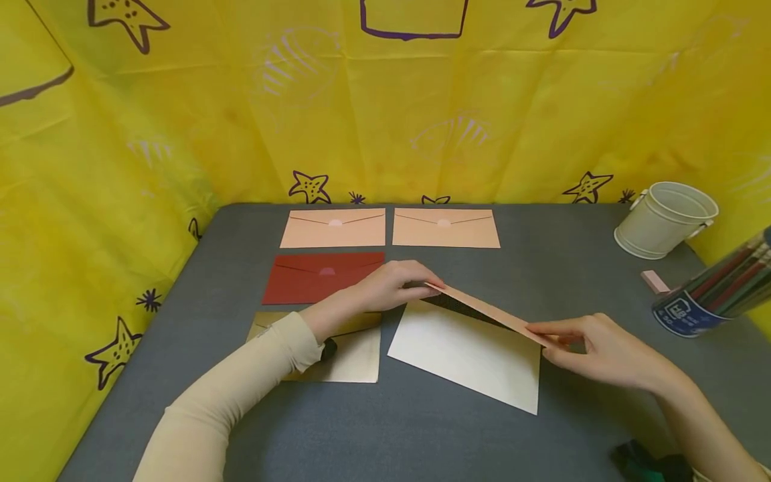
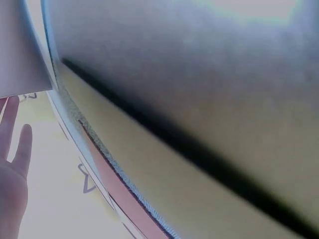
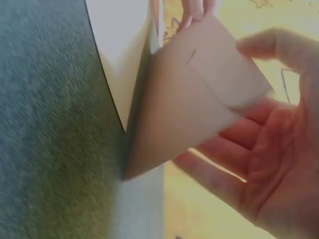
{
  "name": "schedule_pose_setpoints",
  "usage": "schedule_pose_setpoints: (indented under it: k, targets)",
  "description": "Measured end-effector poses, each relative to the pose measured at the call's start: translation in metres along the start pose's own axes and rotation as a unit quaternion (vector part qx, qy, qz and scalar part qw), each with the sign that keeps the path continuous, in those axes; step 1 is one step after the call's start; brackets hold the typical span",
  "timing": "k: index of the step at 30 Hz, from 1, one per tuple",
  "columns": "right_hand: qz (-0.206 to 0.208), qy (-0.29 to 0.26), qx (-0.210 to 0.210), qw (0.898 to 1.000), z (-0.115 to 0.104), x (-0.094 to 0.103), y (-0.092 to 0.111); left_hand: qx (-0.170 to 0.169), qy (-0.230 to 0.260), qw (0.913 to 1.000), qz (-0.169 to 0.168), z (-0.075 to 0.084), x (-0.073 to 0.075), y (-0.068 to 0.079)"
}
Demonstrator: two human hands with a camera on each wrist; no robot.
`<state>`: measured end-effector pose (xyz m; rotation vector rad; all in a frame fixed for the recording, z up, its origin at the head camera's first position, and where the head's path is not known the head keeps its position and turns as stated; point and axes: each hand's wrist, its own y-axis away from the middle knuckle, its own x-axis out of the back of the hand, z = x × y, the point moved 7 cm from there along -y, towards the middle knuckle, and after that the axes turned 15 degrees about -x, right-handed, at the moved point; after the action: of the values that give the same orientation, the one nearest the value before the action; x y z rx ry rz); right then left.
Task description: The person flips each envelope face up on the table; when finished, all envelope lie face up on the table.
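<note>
A peach envelope point(image 1: 484, 309) is held nearly on edge, tilted, its upper edge spanning both hands. My left hand point(image 1: 397, 281) pinches its far left corner between thumb and fingers. At the near right corner, my right hand point(image 1: 593, 348) pinches it too; the right wrist view shows the envelope's broad face point(image 3: 184, 94) and a flap line, with the fingers point(image 3: 269, 45) at its edge. In front of it a white rectangle of paper point(image 1: 476, 358) lies skewed on the table; whether it is an envelope I cannot tell.
Two peach envelopes point(image 1: 332, 234) lie side by side at the back. Below are a red envelope point(image 1: 295, 281) and a cream-gold envelope point(image 1: 355, 361), partly under my left arm. A white bucket point(image 1: 662, 221), an eraser point(image 1: 654, 282) and a tub of pencils point(image 1: 693, 311) stand right.
</note>
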<state>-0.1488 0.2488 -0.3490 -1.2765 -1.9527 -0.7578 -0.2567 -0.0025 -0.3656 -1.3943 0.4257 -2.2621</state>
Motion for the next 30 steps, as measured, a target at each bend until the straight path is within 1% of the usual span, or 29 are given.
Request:
schedule_pose_setpoints:
  k: [4,7,10,12,15,17,19,21,23,25,27,29,30]
  targets:
    - [0.054,-0.003,-0.016,0.998,0.007,0.013,-0.004,0.01,0.022,0.9984,0.051,-0.003,0.008,0.003]
    - [0.083,-0.01,-0.039,0.996,0.017,0.02,-0.009,0.025,0.037,0.9953,0.086,-0.006,0.013,0.006]
    - [0.102,-0.018,-0.056,0.993,0.027,0.025,-0.017,0.049,0.044,0.9919,0.108,-0.01,0.017,0.009]
    - [0.107,-0.023,-0.076,0.991,0.036,0.027,-0.024,0.067,0.044,0.9894,0.121,-0.013,0.019,0.01]
    - [0.096,-0.047,-0.119,0.987,0.049,0.029,-0.035,0.097,0.043,0.9846,0.139,-0.016,0.021,0.013]
    - [0.084,-0.073,-0.148,0.983,0.056,0.027,-0.044,0.126,0.041,0.9794,0.152,-0.02,0.023,0.016]
    - [0.078,-0.105,-0.167,0.977,0.06,0.025,-0.053,0.159,0.043,0.9719,0.168,-0.024,0.025,0.02]
    - [0.08,-0.131,-0.174,0.973,0.062,0.023,-0.063,0.198,0.052,0.9605,0.188,-0.029,0.027,0.024]
    - [0.084,-0.153,-0.179,0.968,0.062,0.02,-0.072,0.239,0.062,0.9458,0.211,-0.035,0.029,0.03]
    - [0.087,-0.16,-0.185,0.966,0.062,0.017,-0.081,0.279,0.067,0.9295,0.232,-0.04,0.031,0.036]
    - [0.083,-0.158,-0.195,0.964,0.062,0.014,-0.089,0.314,0.072,0.9155,0.241,-0.045,0.031,0.042]
    - [0.076,-0.147,-0.204,0.965,0.062,0.01,-0.095,0.344,0.071,0.9057,0.237,-0.049,0.03,0.047]
    - [0.072,-0.14,-0.206,0.966,0.062,0.008,-0.098,0.356,0.069,0.9027,0.231,-0.05,0.03,0.049]
